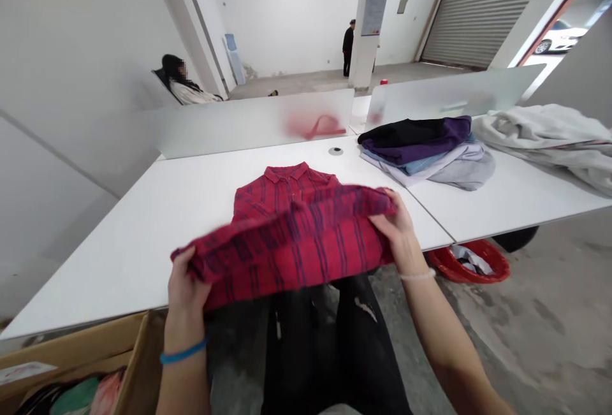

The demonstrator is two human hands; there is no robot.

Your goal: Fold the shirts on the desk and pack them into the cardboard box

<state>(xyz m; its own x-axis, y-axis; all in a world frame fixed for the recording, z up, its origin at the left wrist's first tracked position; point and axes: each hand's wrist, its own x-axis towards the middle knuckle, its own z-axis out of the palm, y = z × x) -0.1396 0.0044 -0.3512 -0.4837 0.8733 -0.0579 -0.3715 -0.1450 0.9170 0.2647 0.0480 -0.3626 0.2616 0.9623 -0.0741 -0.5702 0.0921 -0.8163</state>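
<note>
A red plaid shirt [306, 249] with dark stripes lies partly on the white table [119, 243], its collar pointing away from me. Its lower part is lifted and stretched between my hands over the near table edge, blurred by motion. My left hand [184, 284] grips the left corner of the raised cloth, and a blue band circles that wrist. At the other corner my right hand [394, 224] is closed on the fabric, with a pale bracelet on the wrist. Some of the fingers are hidden by the cloth.
A pile of folded clothes [421, 147] stands at the back right, beside a heap of light grey cloth [549, 138]. Frosted dividers [258, 118] line the far edge. Below are a cardboard box [138, 351] and a red-lined bin [500, 268]. Two people are in the background.
</note>
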